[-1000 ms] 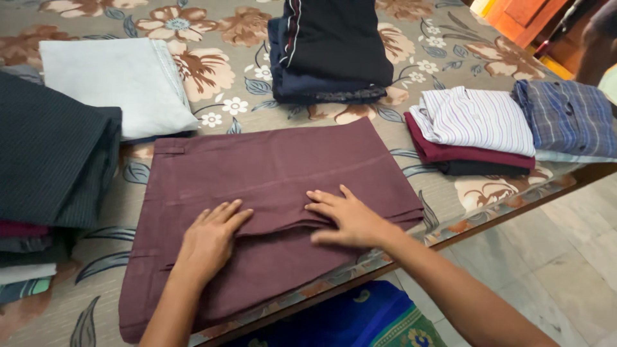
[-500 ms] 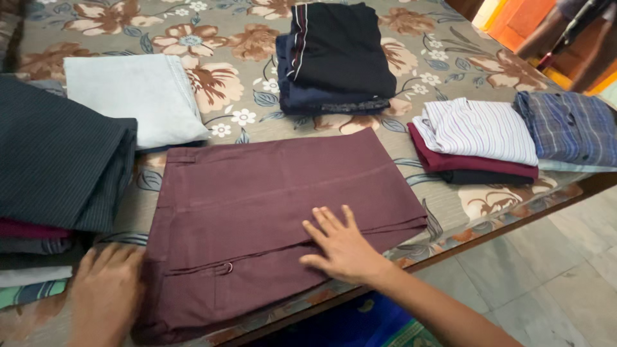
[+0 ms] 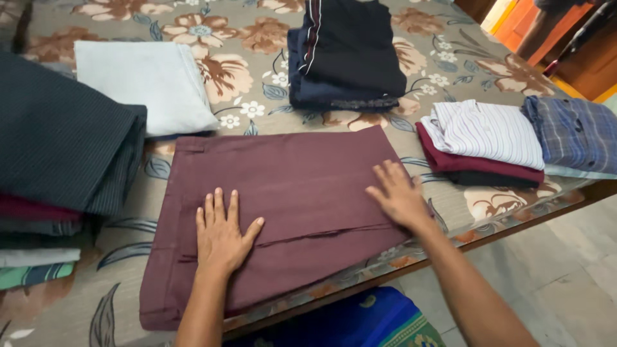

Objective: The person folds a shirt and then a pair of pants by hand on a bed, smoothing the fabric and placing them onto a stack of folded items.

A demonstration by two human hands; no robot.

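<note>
The folded maroon trousers (image 3: 283,212) were laid flat on the floral sheet (image 3: 244,71), near the front edge of the bed. Compared with half a second before, the left hand (image 3: 222,234) had been brought back from the sheet at the near left and was placed flat on the left half of the trousers, fingers spread and palm down. The right hand (image 3: 398,196) had been moved from the near middle to the right edge of the cloth, also open and flat, with nothing pinched. From this change it was judged that the fabric was being smoothed outward, from the middle to the ends, and that the fold was already made.

Other clothes were seen all around. A dark stack (image 3: 61,167) was lying at the left, just beside the trousers, with a pale folded cloth (image 3: 144,87) behind it. A black and navy pile (image 3: 350,58) was placed at the far middle. At the right, a striped shirt (image 3: 485,132) was resting on maroon and dark pieces, and a checked shirt (image 3: 572,135) was next to it. A blue mat (image 3: 360,321) was visible on the floor below. The trousers were closely surrounded, so little free sheet was left, mostly on the right between them and the striped shirt.
</note>
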